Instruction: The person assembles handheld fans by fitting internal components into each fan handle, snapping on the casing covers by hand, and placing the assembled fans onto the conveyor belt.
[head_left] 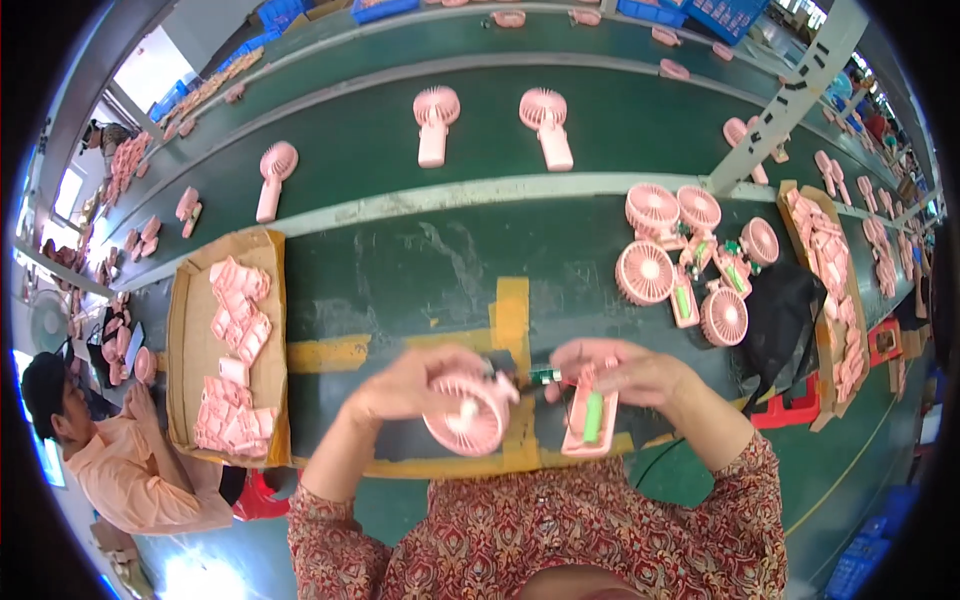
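My left hand (420, 382) is closed on a round pink fan head (465, 425) with a ribbed grille, held low over the near edge of the table. To its right, my right hand (635, 372) grips an open pink handle shell (580, 440), in which a green battery (593, 418) lies. Between the two hands shows a small green circuit board (544, 376) with dark wires beside it. My fingers partly hide how the board joins the two pieces.
At left stands a cardboard tray (278, 350) of pink shell pieces. Several open fans (645, 272) with batteries lie at right, beside a black bag (785, 325). Beyond a metal rail (400, 200), closed pink fans (433, 130) lie on a green conveyor (350, 140). A co-worker (130, 470) sits at left.
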